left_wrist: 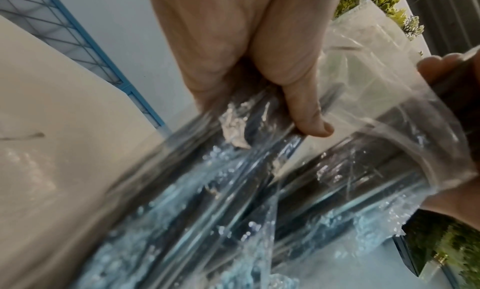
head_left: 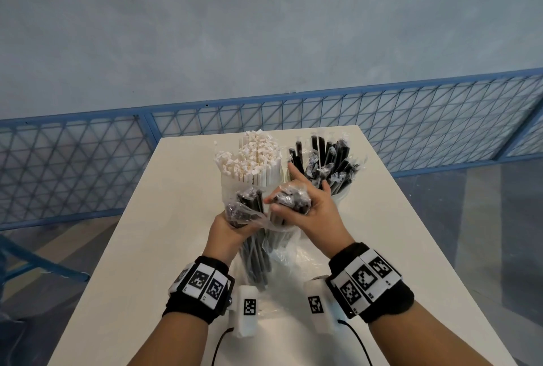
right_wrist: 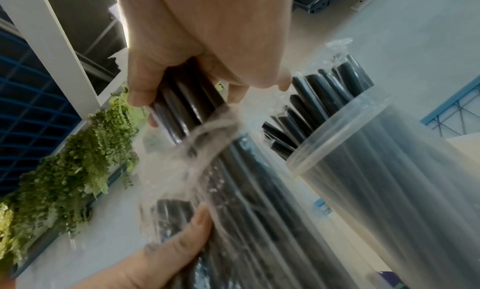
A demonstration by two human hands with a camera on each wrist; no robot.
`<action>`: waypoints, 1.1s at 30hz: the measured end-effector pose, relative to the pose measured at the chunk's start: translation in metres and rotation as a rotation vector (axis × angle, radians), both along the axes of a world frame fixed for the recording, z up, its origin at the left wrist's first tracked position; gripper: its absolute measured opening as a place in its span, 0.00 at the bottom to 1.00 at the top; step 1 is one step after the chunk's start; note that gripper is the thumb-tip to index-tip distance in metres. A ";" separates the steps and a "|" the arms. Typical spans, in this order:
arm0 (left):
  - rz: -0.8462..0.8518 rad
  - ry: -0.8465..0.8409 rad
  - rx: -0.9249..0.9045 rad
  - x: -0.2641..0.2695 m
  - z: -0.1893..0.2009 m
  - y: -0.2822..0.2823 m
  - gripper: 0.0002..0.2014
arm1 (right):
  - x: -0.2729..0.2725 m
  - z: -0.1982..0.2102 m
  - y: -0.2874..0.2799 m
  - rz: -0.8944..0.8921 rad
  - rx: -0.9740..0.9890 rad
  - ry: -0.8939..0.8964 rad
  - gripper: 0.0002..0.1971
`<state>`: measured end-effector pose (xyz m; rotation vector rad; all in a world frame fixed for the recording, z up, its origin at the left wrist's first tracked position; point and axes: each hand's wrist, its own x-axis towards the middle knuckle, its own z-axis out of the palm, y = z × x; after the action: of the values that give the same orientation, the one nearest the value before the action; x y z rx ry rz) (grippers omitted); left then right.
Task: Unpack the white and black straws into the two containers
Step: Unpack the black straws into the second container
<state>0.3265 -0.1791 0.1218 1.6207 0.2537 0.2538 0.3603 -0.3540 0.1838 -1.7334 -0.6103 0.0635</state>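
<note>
The left hand (head_left: pixel 227 226) grips a clear plastic bag (head_left: pixel 258 251) of long black straws, held up over the white desk (head_left: pixel 367 242). The right hand (head_left: pixel 316 207) curls its fingers (right_wrist: pixel 141 88) round a bunch of black wrapped straws (head_left: pixel 291 199) (their tops stick out of the bag). Behind stand a clear tub of white straws (head_left: pixel 249 157) and a clear tub of black straws (head_left: pixel 326 160).

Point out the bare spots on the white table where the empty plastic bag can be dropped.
Bare tabletop runs along the white table's left edge, left of the left hand, and along its right edge, right of the clear tub of black straws. It is crowded in the centre: the tub of white straws, the clear plastic bag and the right hand.
</note>
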 end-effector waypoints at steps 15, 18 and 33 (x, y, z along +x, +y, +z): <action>0.090 0.001 0.046 0.002 -0.002 -0.006 0.10 | -0.017 0.000 0.013 -0.208 -0.008 -0.177 0.16; 0.053 -0.001 0.036 0.001 0.001 -0.009 0.08 | -0.019 0.004 0.018 -0.262 0.101 -0.103 0.12; 0.139 0.012 0.034 0.004 -0.001 0.000 0.07 | 0.018 0.080 -0.019 -0.482 0.897 0.226 0.04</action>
<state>0.3306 -0.1791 0.1204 1.6410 0.3736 0.3566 0.3782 -0.3731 0.2641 -0.9337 -0.0053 -0.3085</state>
